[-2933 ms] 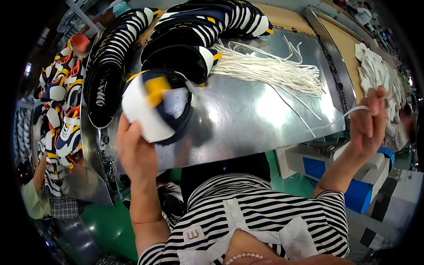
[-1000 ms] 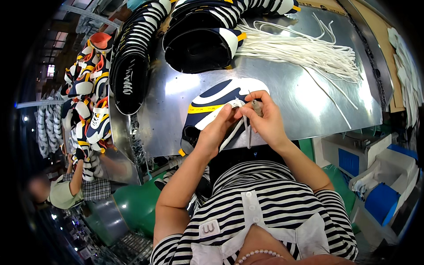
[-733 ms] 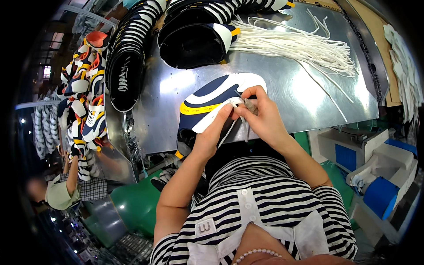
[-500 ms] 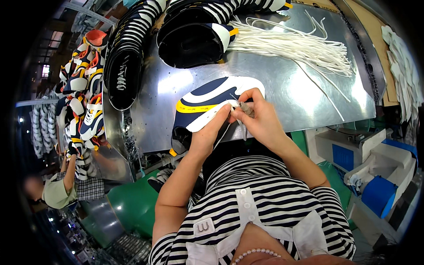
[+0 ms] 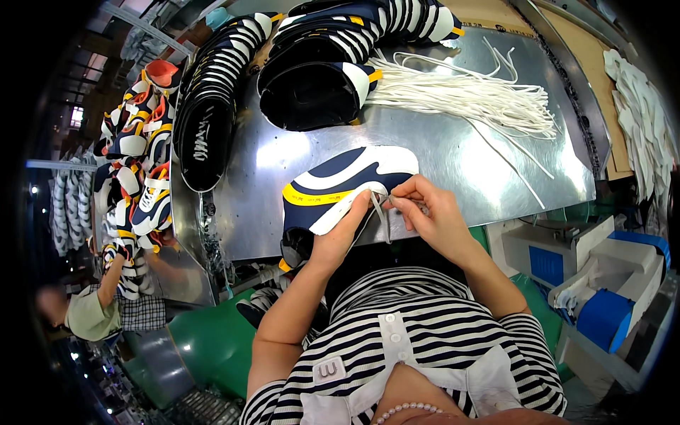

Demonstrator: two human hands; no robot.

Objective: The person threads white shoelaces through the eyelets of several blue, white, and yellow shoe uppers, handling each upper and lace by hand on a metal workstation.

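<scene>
A navy, white and yellow shoe upper (image 5: 319, 176) lies on its side at the near edge of the metal table, its toe pointing right and its heel toward me. My left hand (image 5: 341, 232) grips its white eyelet edge, thumb on top. Just right of that, my right hand (image 5: 433, 216) has thumb and forefinger pinched on a whitish shoelace (image 5: 383, 221) by the front eyelets. Part of the lace hangs down from the upper there. The left fingers under the upper are hidden.
Long nested stacks of shoe uppers (image 5: 205, 142) stand at the far left and the far middle (image 5: 309, 99). A bundle of white laces (image 5: 471, 95) lies behind my right hand. At left, a co-worker (image 5: 95, 312) stands beside piled uppers (image 5: 150, 191). A white-and-blue machine (image 5: 598, 283) is at right.
My right hand has drawn slightly right and down from the eyelets, its fingers closer together on the lace. The left hand keeps its grip; the whole view has shifted slightly.
</scene>
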